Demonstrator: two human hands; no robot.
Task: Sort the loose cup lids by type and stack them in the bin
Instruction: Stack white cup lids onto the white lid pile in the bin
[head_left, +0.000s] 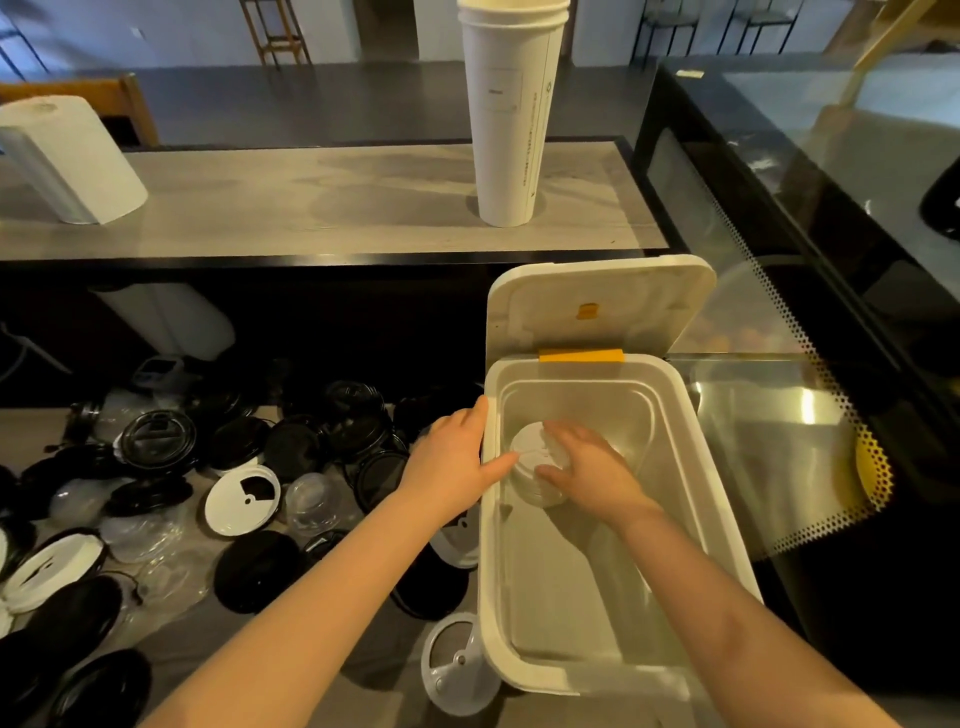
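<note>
We see a short stack of lids (532, 457), a white flat lid on top with what look like clear ones beneath, lying in the far half of the white plastic bin (693, 431). The bin's hinged cover (597, 296) stands open behind a yellow latch (581, 356).

The right hand (589, 470) reaches down inside the bin and holds the stack, fingers over its far side and thumb on its near side. The left hand (449, 460) rests on the bin's left rim with fingers nearly straight, its thumb reaching over the rim to the edge of the white lid.

Left of the bin, the loose lids cover the counter: black lids (156, 441), a white lid with a cut-out opening (241, 499) and clear domed lids (311, 501). Another white lid (457, 667) lies against the bin's near left corner.

On the raised ledge behind stands a stack of white paper cups (511, 124). It carries a boxed label and a vertical line of print, both too small for us to read.
</note>
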